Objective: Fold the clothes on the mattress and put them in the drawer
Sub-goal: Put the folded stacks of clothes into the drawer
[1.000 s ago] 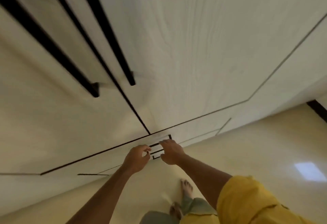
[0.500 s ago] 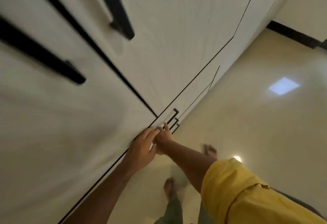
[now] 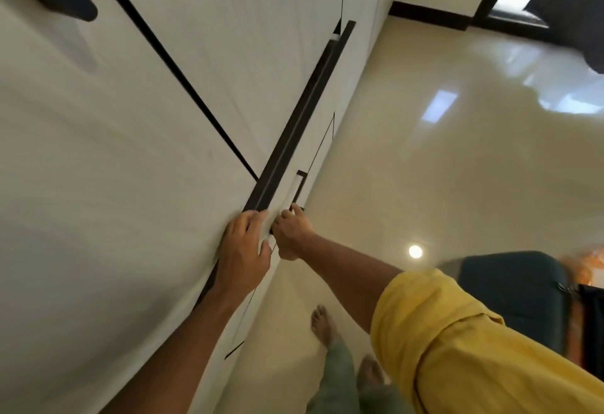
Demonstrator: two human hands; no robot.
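Note:
The low white drawer [image 3: 313, 134] of a tall white wardrobe [image 3: 137, 165] stands slightly out, with a dark gap along its top edge. My left hand [image 3: 243, 252] hooks its fingers over that top edge at the near end. My right hand [image 3: 292, 236] is right beside it, fingers closed on the drawer front just below the black bracket handle [image 3: 300, 184]. No clothes are in view.
Glossy cream floor [image 3: 441, 168] runs to the right of the wardrobe. A dark teal padded object [image 3: 513, 296] lies at the right, with something orange beyond it. My bare feet [image 3: 322, 323] stand close to the wardrobe base. Long black door handles [image 3: 65, 5] sit higher up.
The view has swung right and my hands have slid to the drawer's top edge. A dark gap has appeared there as the drawer came out a little.

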